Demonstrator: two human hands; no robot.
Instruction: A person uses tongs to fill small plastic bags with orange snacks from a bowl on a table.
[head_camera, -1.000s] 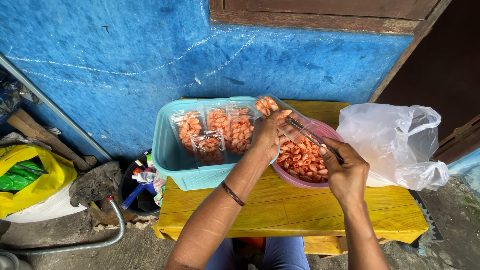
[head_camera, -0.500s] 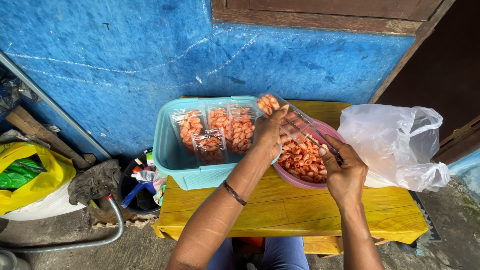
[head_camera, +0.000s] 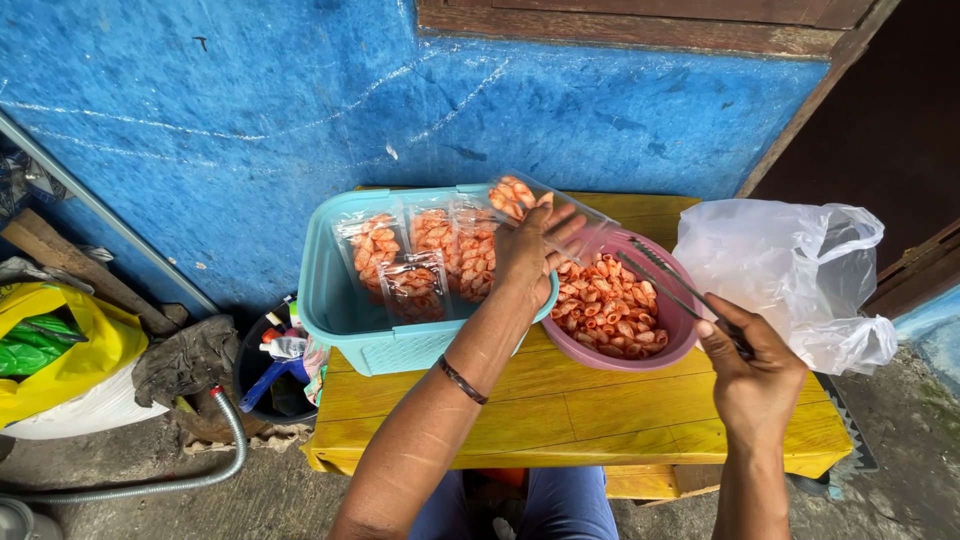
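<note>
Two hands: busy over a pink bowl (head_camera: 672, 322) of orange snack pieces (head_camera: 606, 308) on a yellow wooden table (head_camera: 580, 410), against a blue wall (head_camera: 300, 120).
Left hand (head_camera: 527, 258): closed around a small clear pouch (head_camera: 540, 207), already part-filled with orange pieces, held tilted just above the bowl's near rim.
Right hand (head_camera: 752, 372): clenched on metal tongs (head_camera: 680, 295), tips pointing toward the bowl; whether anything sits between the tips, too small to tell.
Pouch position: between teal basket (head_camera: 345, 320) and bowl, touching neither.
Basket: holding several filled pouches (head_camera: 425, 260), standing in a row against the far wall of the basket.
Right of bowl: large crumpled clear plastic bag (head_camera: 800, 270), just beside the rim.
Doing it well, as judged: pouch mouth kept wide and directly over the bowl so strays drop back in; modest pinches with the tongs rather than heaped ones; light squeeze, since such pieces look brittle.
Floor, left: grey hose (head_camera: 160, 488), yellow bag (head_camera: 85, 345), bucket of odds and ends (head_camera: 275, 365).
</note>
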